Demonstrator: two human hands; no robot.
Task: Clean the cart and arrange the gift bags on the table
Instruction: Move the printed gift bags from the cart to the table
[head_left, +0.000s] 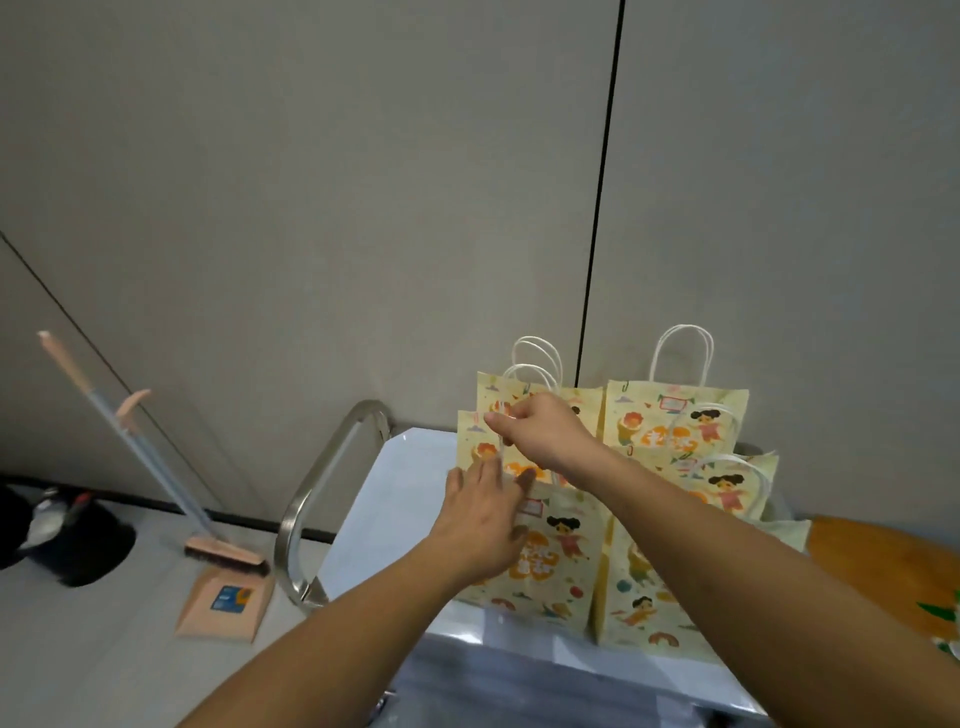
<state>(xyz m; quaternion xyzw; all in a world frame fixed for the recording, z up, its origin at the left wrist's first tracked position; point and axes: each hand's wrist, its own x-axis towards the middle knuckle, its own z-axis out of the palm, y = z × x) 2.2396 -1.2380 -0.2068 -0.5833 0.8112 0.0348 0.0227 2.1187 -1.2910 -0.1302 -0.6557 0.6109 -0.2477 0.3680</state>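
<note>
Several yellow paper gift bags with cartoon prints and white cord handles stand on the cart's pale top (384, 499), in two rows against the wall. My right hand (540, 431) is pinched shut on the handle of the middle left gift bag (475, 441). My left hand (488, 525) lies open with fingers spread against the face of the front left gift bag (550, 566). The back right gift bag (675, 415) and the front right gift bag (649, 597) stand untouched.
The cart's curved metal handle (317, 499) rises on the left. A pink broom (156, 457) leans on the wall above a pink dustpan (226, 603) on the floor. A dark object (67, 540) sits at far left. An orange surface (883, 561) lies at right.
</note>
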